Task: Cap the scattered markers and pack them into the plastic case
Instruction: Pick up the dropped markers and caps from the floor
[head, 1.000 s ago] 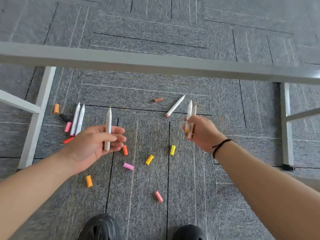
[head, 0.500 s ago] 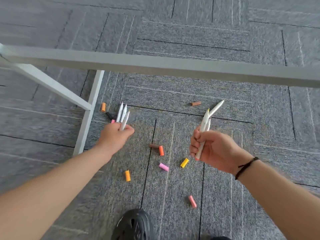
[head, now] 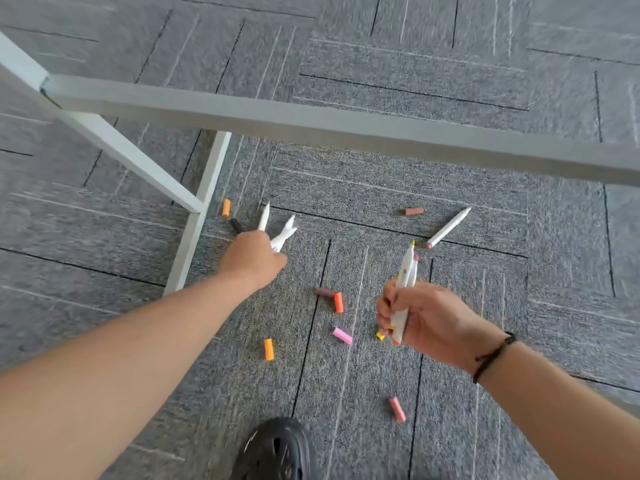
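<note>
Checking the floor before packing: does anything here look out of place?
Yes. Loose caps lie scattered over the carpet, off their markers. One uncapped marker lies alone beyond the right hand, which grips uncapped markers, as does the left hand. No case is visible.

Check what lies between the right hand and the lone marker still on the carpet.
Nothing visible blocks it. The lone marker lies on open carpet beyond the right hand, which already grips a bundle of markers. The table bar crosses farther off.

No legible text, label, brand, number or sign anywhere.
</note>
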The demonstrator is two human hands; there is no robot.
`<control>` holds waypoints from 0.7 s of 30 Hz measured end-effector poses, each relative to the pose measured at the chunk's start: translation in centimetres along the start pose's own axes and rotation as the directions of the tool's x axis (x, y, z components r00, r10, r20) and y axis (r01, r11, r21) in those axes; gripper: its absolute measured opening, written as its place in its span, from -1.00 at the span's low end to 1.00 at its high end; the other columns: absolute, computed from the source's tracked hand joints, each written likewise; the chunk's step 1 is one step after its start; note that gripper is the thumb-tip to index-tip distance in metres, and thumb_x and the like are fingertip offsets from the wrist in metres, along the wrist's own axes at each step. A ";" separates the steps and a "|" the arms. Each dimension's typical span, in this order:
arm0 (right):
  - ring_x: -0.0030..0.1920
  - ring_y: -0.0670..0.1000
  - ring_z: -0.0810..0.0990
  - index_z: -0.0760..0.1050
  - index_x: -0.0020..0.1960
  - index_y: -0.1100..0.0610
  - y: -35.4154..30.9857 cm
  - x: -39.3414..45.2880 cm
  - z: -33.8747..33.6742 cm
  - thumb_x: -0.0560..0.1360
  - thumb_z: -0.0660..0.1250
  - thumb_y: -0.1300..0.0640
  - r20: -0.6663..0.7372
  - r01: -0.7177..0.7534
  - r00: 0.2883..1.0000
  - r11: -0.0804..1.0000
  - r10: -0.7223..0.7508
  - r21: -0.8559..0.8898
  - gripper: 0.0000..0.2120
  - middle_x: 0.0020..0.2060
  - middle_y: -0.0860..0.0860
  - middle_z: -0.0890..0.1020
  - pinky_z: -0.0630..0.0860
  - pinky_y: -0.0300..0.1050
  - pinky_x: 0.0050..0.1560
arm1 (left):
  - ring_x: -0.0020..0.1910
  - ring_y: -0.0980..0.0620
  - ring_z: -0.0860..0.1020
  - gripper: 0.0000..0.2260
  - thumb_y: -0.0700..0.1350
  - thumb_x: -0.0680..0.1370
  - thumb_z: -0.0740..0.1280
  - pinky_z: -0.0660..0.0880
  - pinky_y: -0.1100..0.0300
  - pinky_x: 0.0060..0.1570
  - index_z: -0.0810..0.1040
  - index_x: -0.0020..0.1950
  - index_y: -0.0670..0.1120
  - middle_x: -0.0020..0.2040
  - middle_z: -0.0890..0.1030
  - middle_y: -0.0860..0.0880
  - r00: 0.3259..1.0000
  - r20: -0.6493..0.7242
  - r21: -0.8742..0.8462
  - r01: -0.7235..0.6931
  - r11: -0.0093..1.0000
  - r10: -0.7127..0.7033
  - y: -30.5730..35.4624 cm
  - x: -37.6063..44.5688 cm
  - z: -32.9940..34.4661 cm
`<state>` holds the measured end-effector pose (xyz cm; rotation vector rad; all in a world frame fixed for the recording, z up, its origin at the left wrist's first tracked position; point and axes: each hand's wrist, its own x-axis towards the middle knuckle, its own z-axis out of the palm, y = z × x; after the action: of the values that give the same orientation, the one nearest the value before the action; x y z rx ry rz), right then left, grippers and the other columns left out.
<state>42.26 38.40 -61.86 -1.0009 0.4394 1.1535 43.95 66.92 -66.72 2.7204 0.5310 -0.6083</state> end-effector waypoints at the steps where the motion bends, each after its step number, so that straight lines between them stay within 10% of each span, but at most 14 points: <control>1: -0.29 0.04 0.43 0.36 -0.11 0.17 0.0 0.1 0.0 0.40 0.22 0.42 -0.001 0.001 1.000 1.000 -0.001 0.002 -0.82 -0.28 0.15 0.49 0.46 -0.09 -0.12 | -0.45 0.03 0.45 -0.77 -0.04 0.57 0.34 0.36 0.20 -0.49 0.51 -0.09 -0.21 -0.29 0.50 -0.07 0.999 0.034 -0.051 -0.014 0.999 0.016 0.3 -0.1 -0.1; 3: -0.31 0.03 0.42 0.36 -0.13 0.17 0.0 0.2 0.1 0.39 0.23 0.41 -0.011 0.016 1.000 1.000 -0.016 0.004 -0.83 -0.30 0.14 0.49 0.44 -0.09 -0.12 | -0.45 0.03 0.42 -0.81 -0.06 0.60 0.29 0.48 0.10 -0.39 0.48 -0.04 -0.20 -0.29 0.52 -0.09 0.987 0.149 -0.296 -0.012 0.955 0.059 0.7 -0.7 -0.4; 8: -0.33 0.02 0.42 0.44 -0.04 0.22 -0.2 0.4 0.1 0.47 0.17 0.42 -0.031 0.041 0.999 0.999 -0.042 -0.018 -0.83 -0.30 0.13 0.49 0.45 -0.11 -0.18 | -0.39 -0.05 0.50 -0.76 -0.23 0.62 0.22 0.41 0.17 -0.46 0.46 0.28 -0.08 -0.29 0.57 -0.15 0.805 0.513 -0.835 0.386 0.393 0.298 1.4 -3.6 -2.0; 12: -0.30 0.04 0.48 0.49 0.03 0.26 -0.6 0.5 -0.5 0.48 0.17 0.42 -0.067 0.058 0.996 0.998 -0.059 -0.014 -0.80 -0.28 0.15 0.53 0.49 -0.06 -0.12 | -0.19 -0.14 0.63 -0.65 -0.24 0.64 0.19 0.55 0.11 -0.40 0.49 0.32 0.13 -0.20 0.63 -0.19 0.763 0.529 -0.845 0.432 0.316 0.372 1.5 -4.8 -2.2; 17: -0.24 0.07 0.54 0.44 -0.14 0.30 -1.8 0.7 -1.6 0.48 0.17 0.50 -0.253 0.075 0.963 0.994 -0.092 -0.079 -0.84 -0.21 0.18 0.55 0.58 0.02 0.05 | -0.21 -0.02 0.58 -0.77 -0.27 0.57 0.21 0.56 0.11 -0.38 0.62 0.07 -0.07 -0.19 0.60 -0.12 0.769 0.542 -0.840 0.491 0.229 0.339 0.1 -4.5 -1.9; 21: -0.39 -0.07 0.39 0.48 -0.03 0.32 -4.4 2.5 -3.7 0.56 0.27 0.33 -0.561 0.004 0.796 0.928 -0.229 -0.373 -0.95 -0.21 0.08 0.52 0.42 -0.24 -0.40 | -0.41 0.04 0.41 -0.85 -0.27 0.57 0.22 0.33 0.22 -0.52 0.59 -0.01 -0.16 -0.34 0.48 -0.08 0.799 0.525 -0.847 0.457 0.270 0.295 -0.5 -4.2 -1.9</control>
<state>47.88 36.45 -63.75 -1.7068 0.6700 0.7902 40.86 66.90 -63.25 1.1625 0.5911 -0.7686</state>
